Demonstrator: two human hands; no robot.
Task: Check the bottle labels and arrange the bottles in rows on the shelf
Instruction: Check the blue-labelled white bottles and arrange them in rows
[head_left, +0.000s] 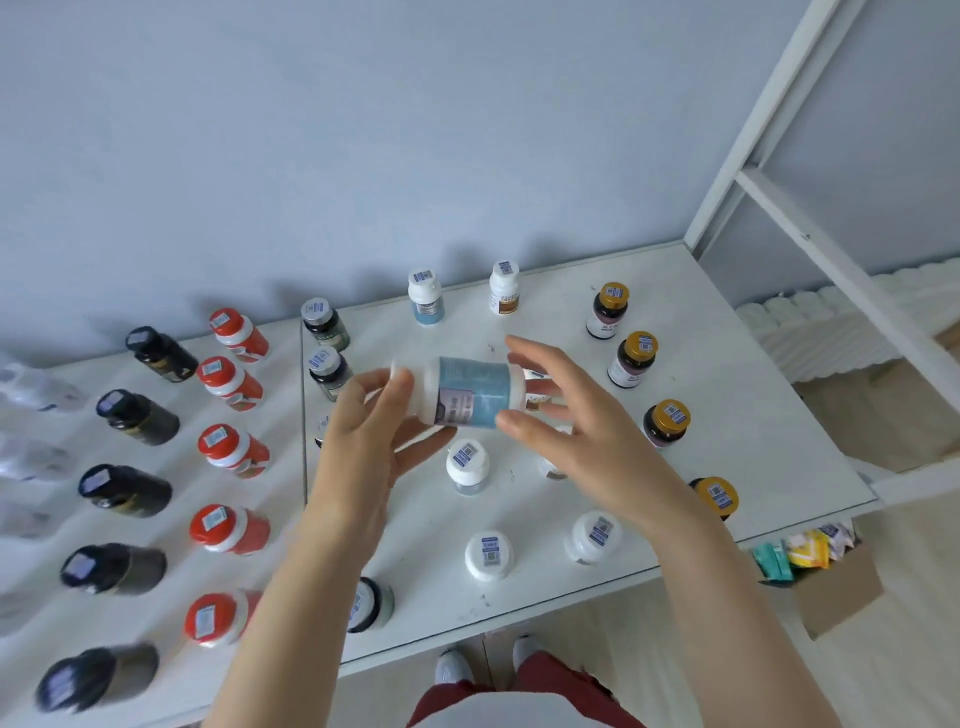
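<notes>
White shelf boards (753, 415) under a pale blue wall (363, 130) carry many bottles, and above their middle the blue-labelled bottle (470, 392) lies on its side in the air between both hands. The left hand (363, 421) grips its cap end with curled thumb and fingers, while the right hand (566, 415) is spread wide at the bottom end, fingers almost straight, thumb tip touching the label. Around it stand white-capped bottles (488, 553), gold-capped bottles (636, 358) to the right, and red bottles (231, 447) and dark bottles (124, 491) in rows to the left.

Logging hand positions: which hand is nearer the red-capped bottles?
Left. The left hand, gripping the blue-label bottle, is just right of the red-capped bottles; the right hand is beyond that bottle.
</notes>
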